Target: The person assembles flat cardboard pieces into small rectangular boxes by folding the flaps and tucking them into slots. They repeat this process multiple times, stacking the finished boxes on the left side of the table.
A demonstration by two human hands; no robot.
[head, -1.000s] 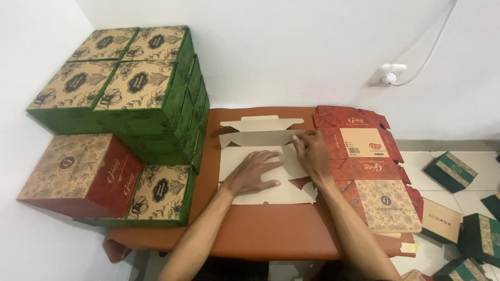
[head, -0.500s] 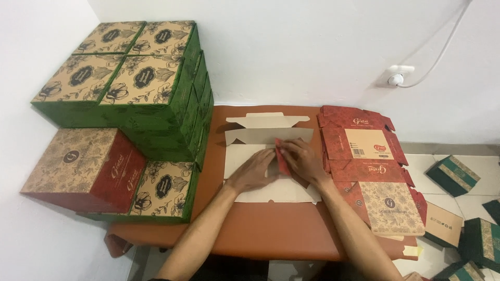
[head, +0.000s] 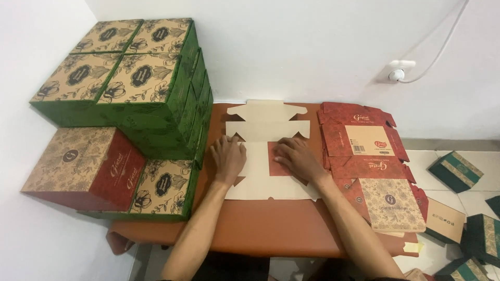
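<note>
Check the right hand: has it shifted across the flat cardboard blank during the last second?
Yes. The right hand has moved left, away from the stack of flat red boxes, towards the left hand, and now presses a folded red flap on the cardboard blank.

1. The left hand is pressing palm-down on the pale inner face of a flat carton blank that is lying on the brown table.
2. The right hand is resting on a folded-in red flap of that blank.
3. A pile of red flat blanks is sitting just beside the right hand.
4. Stacked green boxes and one red box are standing beside the left hand.
</note>
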